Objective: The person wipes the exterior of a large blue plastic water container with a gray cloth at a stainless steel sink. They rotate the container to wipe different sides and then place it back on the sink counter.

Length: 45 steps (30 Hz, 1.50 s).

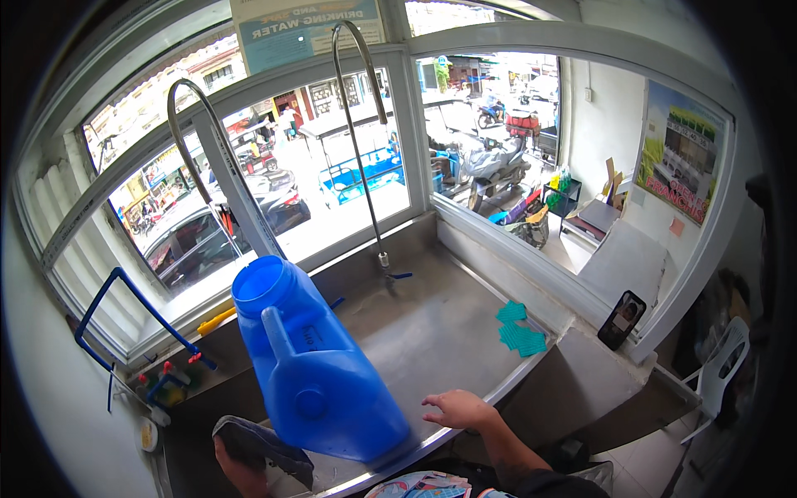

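Observation:
A large blue plastic water jug (314, 365) with a moulded handle and an open wide mouth stands tilted on the steel sink counter (432, 324), near its front edge. My left hand (241, 469) grips a dark grey cloth (257, 444) pressed against the jug's lower left side. My right hand (458, 408) hovers open just right of the jug's base, fingers spread, above the counter's front rim. Two tall gooseneck taps rise behind: one (195, 141) over the jug, one (357, 124) further right.
Teal cloths (519, 332) lie at the counter's right end. A black phone (623, 319) leans on the ledge at right. Blue pipes with valves (124, 324) run along the left wall. Windows look onto a street. A white plastic chair (722, 365) stands far right.

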{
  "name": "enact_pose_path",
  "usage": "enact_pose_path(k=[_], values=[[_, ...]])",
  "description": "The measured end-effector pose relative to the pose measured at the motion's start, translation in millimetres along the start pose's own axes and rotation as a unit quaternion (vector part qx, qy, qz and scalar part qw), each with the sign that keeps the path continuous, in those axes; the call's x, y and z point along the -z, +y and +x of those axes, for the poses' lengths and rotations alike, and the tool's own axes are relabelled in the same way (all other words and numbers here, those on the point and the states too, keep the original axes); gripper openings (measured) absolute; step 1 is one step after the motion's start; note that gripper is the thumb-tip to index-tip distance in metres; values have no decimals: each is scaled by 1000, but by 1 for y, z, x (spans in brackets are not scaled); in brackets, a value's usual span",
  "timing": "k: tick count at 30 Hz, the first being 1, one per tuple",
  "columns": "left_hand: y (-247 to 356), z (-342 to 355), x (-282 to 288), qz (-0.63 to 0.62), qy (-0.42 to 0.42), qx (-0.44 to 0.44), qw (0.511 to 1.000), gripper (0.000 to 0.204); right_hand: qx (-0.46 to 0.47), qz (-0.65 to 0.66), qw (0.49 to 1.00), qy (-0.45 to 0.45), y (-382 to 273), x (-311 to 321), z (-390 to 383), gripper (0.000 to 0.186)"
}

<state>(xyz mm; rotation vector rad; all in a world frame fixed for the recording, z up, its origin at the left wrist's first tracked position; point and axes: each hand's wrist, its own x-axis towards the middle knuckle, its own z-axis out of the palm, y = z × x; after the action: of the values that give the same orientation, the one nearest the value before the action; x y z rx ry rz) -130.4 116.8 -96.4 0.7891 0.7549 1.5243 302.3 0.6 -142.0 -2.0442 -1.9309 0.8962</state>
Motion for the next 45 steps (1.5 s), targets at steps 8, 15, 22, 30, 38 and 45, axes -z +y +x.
enact_pose_path(k=[8, 15, 22, 30, 38, 45], values=[[-4, 18, 38, 75, 9, -224, 972, 48, -49, 2, 999, 10, 15, 0, -2, 56], [11, -7, -82, 271, -285, -295, 871, 65, -30, -3, 999, 23, 11, 1, -1, 55], [26, -12, -165, 389, -302, -306, 815, 68, -3, 73, 997, 23, 10, 3, -8, 55], [-76, 59, -74, -14, -358, -41, 933, 60, 37, 150, 988, 8, -6, 4, -7, 52], [-128, -40, 20, 170, -75, -111, 976, 56, 137, 224, 950, -170, -34, 13, -11, 49], [83, -105, -94, 456, -476, -240, 713, 95, 356, 543, 685, -330, -103, -35, -20, 60]])
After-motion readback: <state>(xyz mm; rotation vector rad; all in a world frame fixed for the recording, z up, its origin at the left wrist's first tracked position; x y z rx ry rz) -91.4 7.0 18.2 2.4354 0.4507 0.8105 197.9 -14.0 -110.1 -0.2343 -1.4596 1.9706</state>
